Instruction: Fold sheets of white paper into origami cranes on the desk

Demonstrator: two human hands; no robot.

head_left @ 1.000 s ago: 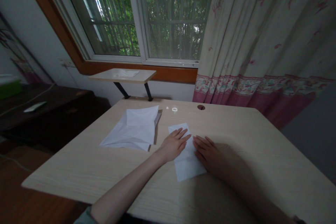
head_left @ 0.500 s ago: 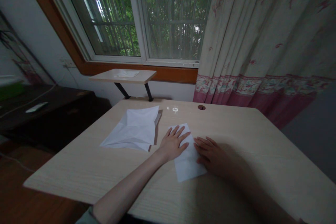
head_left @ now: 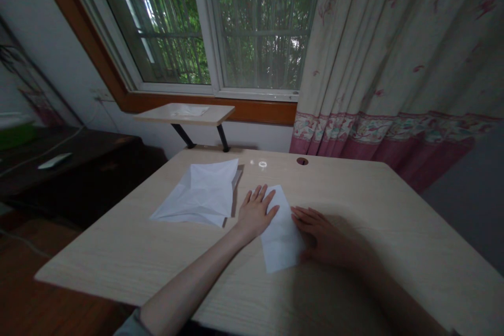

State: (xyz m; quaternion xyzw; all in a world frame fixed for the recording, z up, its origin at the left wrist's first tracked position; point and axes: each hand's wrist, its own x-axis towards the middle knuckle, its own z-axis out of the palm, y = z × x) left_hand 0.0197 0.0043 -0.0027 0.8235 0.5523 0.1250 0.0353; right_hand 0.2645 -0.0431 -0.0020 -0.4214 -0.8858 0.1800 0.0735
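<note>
A folded sheet of white paper lies flat on the wooden desk between my hands. My left hand rests on its left side, fingers stretched out towards the far end. Along the paper's right edge is my right hand, fingers extended and its thumb near the near right corner, which it partly hides. Neither hand grips anything. To the left, a second piece of folded white paper sits on the desk, its layers slightly raised.
The desk has a round cable hole at the back. A small raised shelf with a white sheet on it stands at the back left. Beyond are a window and a curtain. A dark cabinet is at far left.
My left hand has shifted slightly left, its fingers drawn closer together. My right thumb has moved down towards the paper's near right corner. The paper has hardly moved.
</note>
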